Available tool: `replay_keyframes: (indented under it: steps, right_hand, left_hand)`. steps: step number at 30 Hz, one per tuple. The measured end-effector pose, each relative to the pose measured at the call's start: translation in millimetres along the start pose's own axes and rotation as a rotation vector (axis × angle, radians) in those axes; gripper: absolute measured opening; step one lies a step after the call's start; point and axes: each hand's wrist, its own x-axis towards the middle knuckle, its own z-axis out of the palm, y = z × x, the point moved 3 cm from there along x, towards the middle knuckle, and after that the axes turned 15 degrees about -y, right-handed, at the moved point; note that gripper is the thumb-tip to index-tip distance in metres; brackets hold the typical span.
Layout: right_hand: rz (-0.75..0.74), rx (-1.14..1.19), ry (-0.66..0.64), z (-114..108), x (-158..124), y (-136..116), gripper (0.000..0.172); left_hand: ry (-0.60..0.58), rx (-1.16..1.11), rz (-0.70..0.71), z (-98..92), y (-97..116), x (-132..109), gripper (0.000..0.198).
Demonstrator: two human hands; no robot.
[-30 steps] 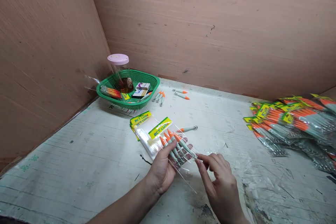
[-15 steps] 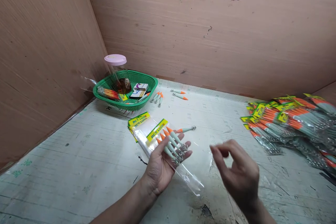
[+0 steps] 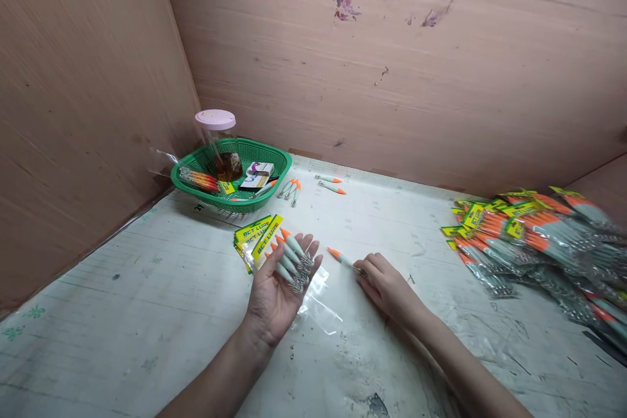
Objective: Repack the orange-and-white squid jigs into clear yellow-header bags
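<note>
From above and behind the left hand (image 3: 274, 297) and right hand (image 3: 386, 284), the head-worn camera looked forward and down, near enough to show both with their forearms (image 3: 230, 366). Its wide view took in the tabletop (image 3: 147, 313) around the grip, the back wall (image 3: 313, 65) beyond it and a side wall (image 3: 83, 111) to its left.

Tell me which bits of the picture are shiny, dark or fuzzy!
Head view: white glare on the clear plastic beside the left hand; head view: a soft shadow beneath the green basket; head view: the pile of packed lures looks smeared, especially towards the right edge.
</note>
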Motion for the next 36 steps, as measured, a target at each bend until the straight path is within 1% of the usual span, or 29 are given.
replay_keyframes:
  steps: [4, 7, 9, 11, 13, 16, 17, 18, 20, 23, 29, 31, 33, 36]
  right_hand:
    - [0.096, 0.152, 0.034, 2, -14, 2, 0.019]
    - [0.208, 0.324, 0.084, -1, -19, 8, 0.024]
    - [0.281, 0.465, 0.078, -4, -22, 7, 0.031]
    - [0.325, 0.597, 0.048, -9, -28, 1, 0.039]
    - [0.387, 0.838, 0.027, -14, -34, -9, 0.041]
    - [0.505, 1.301, -0.002, -18, -43, -27, 0.036]
    - [0.524, 1.404, -0.016, -20, -44, -34, 0.035]
    - [0.525, 1.452, -0.034, -21, -45, -40, 0.034]
    - [0.508, 1.482, -0.067, -23, -44, -49, 0.034]
    - [0.495, 1.462, -0.099, -24, -43, -55, 0.036]
    - [0.456, 1.393, -0.053, -31, -56, -60, 0.035]
    - [0.431, 1.304, -0.063, -34, -57, -65, 0.035]
    - [0.423, 1.163, -0.059, -34, -54, -71, 0.038]
    - [0.441, 0.959, 0.023, -31, -43, -77, 0.045]
  left_hand:
    - [0.011, 0.010, 0.024, 2.2, 6, 1, 0.042]
    - [0.027, 0.025, 0.042, 1.5, 6, 2, 0.041]
    - [0.037, 0.044, 0.049, -0.4, 4, 4, 0.038]
    - [0.043, 0.064, 0.046, -2.9, 2, 6, 0.034]
    - [0.049, 0.082, 0.046, -5.2, 1, 7, 0.029]
    - [0.061, 0.097, 0.063, -7.9, -1, 8, 0.024]
    - [0.065, 0.101, 0.068, -8.8, -2, 7, 0.023]
    - [0.069, 0.104, 0.068, -9.5, -3, 7, 0.023]
    - [0.072, 0.112, 0.057, -10.8, -5, 6, 0.025]
    - [0.064, 0.122, 0.035, -11.8, -8, 5, 0.026]
    - [0.073, 0.144, 0.030, -13.6, -10, 6, 0.025]
    - [0.069, 0.153, 0.021, -13.7, -11, 5, 0.025]
    - [0.049, 0.159, 0.009, -12.9, -13, 3, 0.024]
    - [0.009, 0.175, -0.009, -11.1, -16, 0, 0.025]
